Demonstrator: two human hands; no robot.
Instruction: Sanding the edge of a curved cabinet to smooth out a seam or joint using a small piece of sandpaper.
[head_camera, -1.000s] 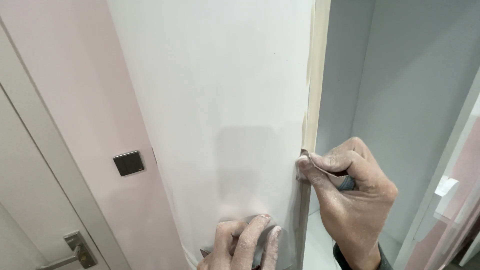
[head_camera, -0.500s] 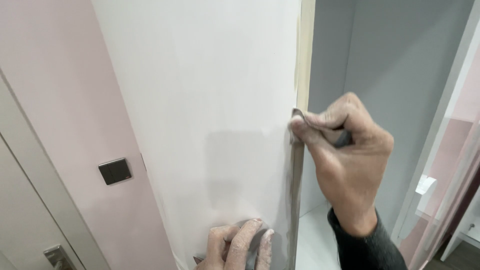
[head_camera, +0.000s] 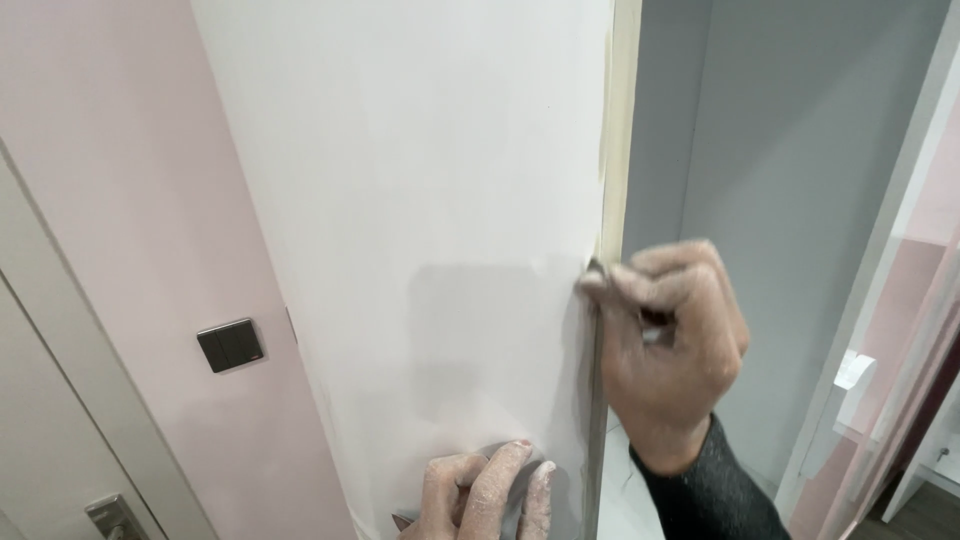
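- Your right hand (head_camera: 672, 352) is clenched around a long, thin metal blade (head_camera: 597, 400), thumb and forefinger pinching its top end right at the outer corner of the white wall (head_camera: 420, 180).
- The blade runs straight down from your fingertips along that corner edge, lying against it; how it is held below your grip is hard to make out, since your palm hides whatever handle there may be.
- Just above your right fingertips, a strip of pale masking tape (head_camera: 618, 120) climbs the corner.
- Your left hand (head_camera: 485, 495) sits low, below and to the left of your right hand, fingers curled over a flat grey tool (head_camera: 515, 500) pressed to the wall face; only a sliver of it shows between your fingers.
- Between the two hands, to the left of the blade, a greyer, damp-looking patch (head_camera: 490, 350) marks the white surface.
- Well off to the left of your left hand, a dark wall switch (head_camera: 230, 345) sits on the pink wall (head_camera: 110, 180), with a metal door handle (head_camera: 115, 515) lower still.
- Both hands are dusted white.
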